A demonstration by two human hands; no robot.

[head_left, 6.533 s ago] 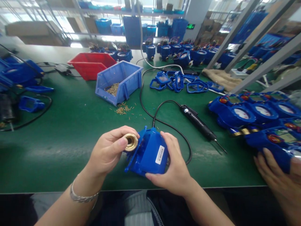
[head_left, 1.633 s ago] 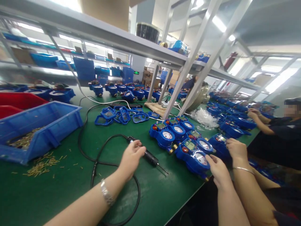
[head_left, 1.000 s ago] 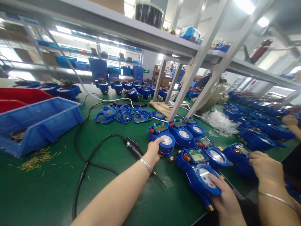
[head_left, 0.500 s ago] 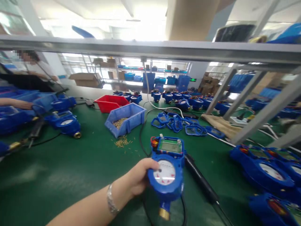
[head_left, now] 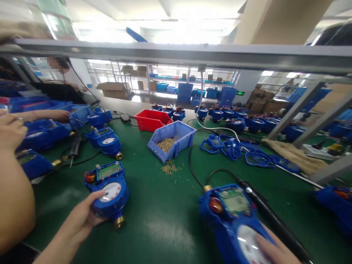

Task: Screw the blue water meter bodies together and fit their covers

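My left hand (head_left: pixel 84 216) grips a blue water meter (head_left: pixel 121 192) at the left front of the green bench, its thumb on the white dial. That meter has an uncovered display, coiled red wires and a brass end facing me. At the lower right my right hand (head_left: pixel 276 245) is closed around a second blue water meter (head_left: pixel 216 220), partly cut off by the frame. Its open display compartment shows a circuit board and red wires. Beside it lies a black electric screwdriver (head_left: pixel 271 212). Small brass screws (head_left: pixel 168 168) lie spilled between the two meters, farther back.
A blue bin (head_left: pixel 183 137) of screws stands mid-bench, a red bin (head_left: pixel 152 121) behind it. Blue cover frames (head_left: pixel 232 148) lie to its right. Several meters (head_left: pixel 236 124) line the back. A co-worker's arm (head_left: pixel 13 183) reaches in at left. A shelf beam (head_left: pixel 176 55) crosses overhead.
My left hand has carried its meter leftward from in front of the screwdriver. My right hand has come into view holding another meter. The view has turned left, and a co-worker's arm now shows.
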